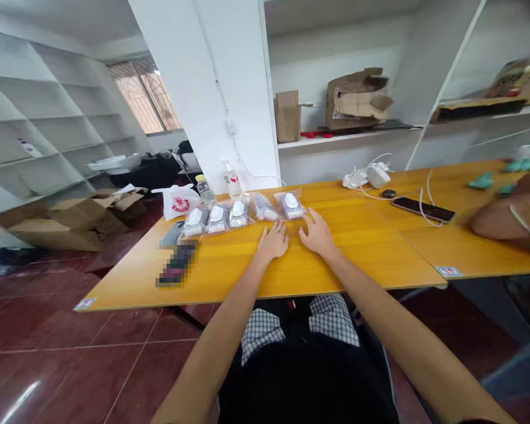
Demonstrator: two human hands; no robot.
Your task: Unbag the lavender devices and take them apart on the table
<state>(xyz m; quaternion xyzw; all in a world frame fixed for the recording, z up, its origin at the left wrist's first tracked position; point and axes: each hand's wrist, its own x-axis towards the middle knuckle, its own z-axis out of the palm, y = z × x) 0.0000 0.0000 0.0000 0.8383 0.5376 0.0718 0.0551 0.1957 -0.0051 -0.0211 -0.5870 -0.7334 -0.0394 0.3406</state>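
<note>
Several clear plastic packets with grey and white contents stand in a row along the back of the wooden table (229,268). My left hand (274,240) lies palm down with its fingers stretched forward, close to the front of a packet (265,207) whose contents look mostly grey. To its right, my right hand (318,234) is open, fingers apart, its fingertips near the lower right corner of the rightmost packet (290,205). Whether those fingertips touch the plastic I cannot tell. Neither hand holds anything.
Two bottles (233,181) and a white plastic bag (181,201) stand behind the packets. A blurred-out dark object (177,264) lies at left. On the right are a white charger (377,175), a phone (424,209) with cable, and another person's arm (503,221).
</note>
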